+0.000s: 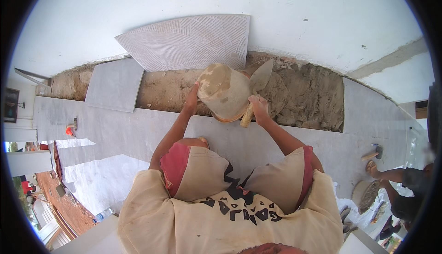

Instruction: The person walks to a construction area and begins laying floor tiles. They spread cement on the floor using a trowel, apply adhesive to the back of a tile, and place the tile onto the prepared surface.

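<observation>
A mortar-stained bucket (225,95) is tipped over in front of my knees, its base turned up and toward the left and its orange rim low on the right. My left hand (191,99) grips the bucket's left side near the base. In my right hand (259,109) is a pointed trowel (262,75), held by its wooden handle close against the bucket's right side. The trowel blade points away from me, over the edge of the wet mortar (308,97) spread in the strip along the wall. What the bucket holds is hidden.
A grey tile (115,83) lies across the strip at left. Another tile, its ridged back (193,42) showing, leans on the white wall (276,5). An orange-and-dark tool (71,128) rests on the tiled floor. At right, another person (410,185) is beside a mortar-filled container (366,195) and a wooden-handled tool (372,154).
</observation>
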### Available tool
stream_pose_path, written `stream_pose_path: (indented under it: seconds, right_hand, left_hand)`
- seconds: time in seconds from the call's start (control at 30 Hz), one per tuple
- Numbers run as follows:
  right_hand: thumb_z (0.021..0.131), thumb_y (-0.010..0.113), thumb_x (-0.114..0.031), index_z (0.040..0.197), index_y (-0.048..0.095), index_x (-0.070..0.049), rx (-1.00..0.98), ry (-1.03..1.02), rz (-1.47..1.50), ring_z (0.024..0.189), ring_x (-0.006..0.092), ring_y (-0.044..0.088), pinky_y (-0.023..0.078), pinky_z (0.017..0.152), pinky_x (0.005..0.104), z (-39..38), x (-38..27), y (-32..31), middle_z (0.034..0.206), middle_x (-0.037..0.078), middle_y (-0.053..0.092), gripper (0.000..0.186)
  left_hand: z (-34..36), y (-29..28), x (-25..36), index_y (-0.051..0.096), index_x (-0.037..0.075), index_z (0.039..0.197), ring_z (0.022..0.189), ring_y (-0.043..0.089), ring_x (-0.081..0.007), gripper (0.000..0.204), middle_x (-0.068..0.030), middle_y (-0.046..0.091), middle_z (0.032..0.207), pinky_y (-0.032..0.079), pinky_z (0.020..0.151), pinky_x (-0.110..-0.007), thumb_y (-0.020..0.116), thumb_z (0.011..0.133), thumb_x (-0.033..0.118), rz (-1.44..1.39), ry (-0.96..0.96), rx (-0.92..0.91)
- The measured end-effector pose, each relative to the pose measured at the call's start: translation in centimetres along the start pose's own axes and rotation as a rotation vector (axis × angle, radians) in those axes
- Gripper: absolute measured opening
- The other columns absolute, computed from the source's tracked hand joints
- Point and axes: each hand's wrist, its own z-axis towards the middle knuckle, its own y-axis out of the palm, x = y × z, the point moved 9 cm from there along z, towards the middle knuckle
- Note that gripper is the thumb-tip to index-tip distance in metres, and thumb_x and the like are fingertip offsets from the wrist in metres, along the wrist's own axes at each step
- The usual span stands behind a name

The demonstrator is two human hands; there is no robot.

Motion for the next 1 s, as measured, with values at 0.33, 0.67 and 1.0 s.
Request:
stream_pose_path:
  seconds: [0.33, 0.67, 1.0]
  right_hand:
    - [0.086, 0.059, -0.019, 0.089, 0.060, -0.005, 0.058, -0.189, 0.274, 0.076, 0.0102, 0.052, 0.043, 0.072, 0.0287, -2.9, -11.6, -6.0, 0.082, -0.001, 0.054, 0.015]
    - [0.087, 0.054, -0.018, 0.088, 0.052, -0.005, 0.263, -0.455, 0.057, 0.068, 0.0087, 0.044, 0.040, 0.065, 0.0250, -18.8, -27.0, -18.5, 0.079, 0.000, 0.046, 0.013]
    - [0.084, 0.056, -0.027, 0.081, 0.058, 0.002, 0.826, 0.029, -0.795, 0.071, 0.0190, 0.051, 0.040, 0.066, 0.0350, -28.7, -19.5, -32.8, 0.072, 0.008, 0.051, 0.029]
  left_hand:
    - [-4.9, 5.7, 14.3, 0.043, 0.007, 0.147, 0.121, 0.053, -0.0234, 0.064, -0.0099, 0.056, 0.136, 0.040, 0.104, -0.040, 0.049, 0.099, 0.049, 0.002, 0.387, -0.248]
    - [-9.9, 20.3, 4.7, 0.041, 0.000, 0.145, 0.121, 0.053, -0.0253, 0.074, -0.0140, 0.049, 0.143, 0.043, 0.103, -0.042, 0.047, 0.097, 0.057, -0.047, -0.097, -1.021]
    - [-19.5, 17.3, -7.7, 0.047, 0.002, 0.142, 0.125, 0.052, -0.0252, 0.070, -0.0127, 0.055, 0.137, 0.040, 0.106, -0.042, 0.055, 0.095, 0.054, 0.402, -0.523, -1.471]
